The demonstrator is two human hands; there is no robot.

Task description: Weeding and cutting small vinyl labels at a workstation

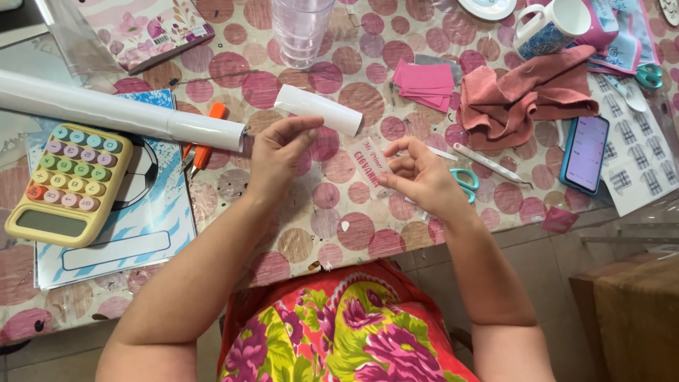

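Observation:
My left hand [277, 154] pinches one end of a white sheet of paper [319, 109] that curls into a loose roll above the table. A small clear sticker with pink lettering [368, 162] is held at its lower edge by the fingertips of my right hand [419, 178], just right of the left hand. Both hands hover over the table with the pink dotted cloth [339, 219]. Under my right hand lie teal-handled scissors [465, 183], partly hidden.
A long white paper roll [113, 110], a pastel calculator [69, 182], an orange cutter [205, 145], clear stacked cups [300, 28], pink paper squares [424, 81], a pink cloth [523, 95], a mug [548, 28], a phone [585, 153] and a white pen tool [488, 161] surround the hands.

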